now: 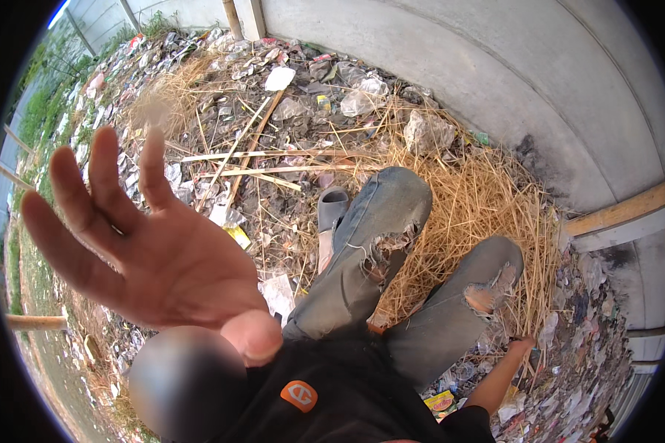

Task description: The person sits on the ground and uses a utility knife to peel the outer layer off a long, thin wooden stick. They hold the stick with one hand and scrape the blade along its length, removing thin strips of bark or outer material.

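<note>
My left hand (177, 258) is raised close in front of me at the left, its fingers spread and apart, with nothing in it. Far from it, low at the right, my right hand (523, 344) reaches down beside my right knee, close to the ground. Its fingers look closed around a small dark thing, too small to name. Both my bent knees show in torn grey-green trousers (369, 251). A grey sandal (332, 207) is on my left foot. Dry straw (458, 199) lies around and between my legs.
Scattered litter and plastic scraps cover the ground. Several thin bamboo strips (273, 168) lie crossed ahead, near a pale lump (428, 133). A grey concrete wall (495, 66) curves along the back and right, with a wooden beam (621, 209) against it. Green plants (44, 111) grow far left.
</note>
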A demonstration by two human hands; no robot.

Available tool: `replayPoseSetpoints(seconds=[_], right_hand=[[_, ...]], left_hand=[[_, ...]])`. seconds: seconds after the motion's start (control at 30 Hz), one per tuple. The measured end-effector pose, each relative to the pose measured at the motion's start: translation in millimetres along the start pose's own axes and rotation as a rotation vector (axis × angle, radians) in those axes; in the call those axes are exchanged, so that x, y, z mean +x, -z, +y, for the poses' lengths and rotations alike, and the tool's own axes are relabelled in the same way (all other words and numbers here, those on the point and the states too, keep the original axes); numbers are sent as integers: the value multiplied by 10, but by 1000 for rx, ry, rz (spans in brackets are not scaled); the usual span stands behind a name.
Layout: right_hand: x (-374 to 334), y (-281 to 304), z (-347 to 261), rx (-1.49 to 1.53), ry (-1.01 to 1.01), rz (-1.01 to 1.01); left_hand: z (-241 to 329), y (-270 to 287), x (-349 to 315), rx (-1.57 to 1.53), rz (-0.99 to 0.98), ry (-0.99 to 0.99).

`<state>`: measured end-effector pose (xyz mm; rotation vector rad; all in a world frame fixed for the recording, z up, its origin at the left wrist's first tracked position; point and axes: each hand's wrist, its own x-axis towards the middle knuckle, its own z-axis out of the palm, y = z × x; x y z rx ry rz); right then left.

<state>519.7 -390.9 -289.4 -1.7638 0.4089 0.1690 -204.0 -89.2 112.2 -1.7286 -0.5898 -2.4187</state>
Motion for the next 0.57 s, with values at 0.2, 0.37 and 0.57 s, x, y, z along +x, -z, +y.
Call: replayPoseSetpoints(seconds=[0.2, 0.37, 0.57], right_hand=[[-1294, -580, 284, 102, -168, 2], [-1453, -638, 215, 7, -210, -59], [-1708, -944, -35, 73, -158, -111]], left_hand=[[355, -301, 144, -533, 268, -191], [272, -90, 148, -219, 149, -206], [132, 25, 95, -103, 111, -185]])
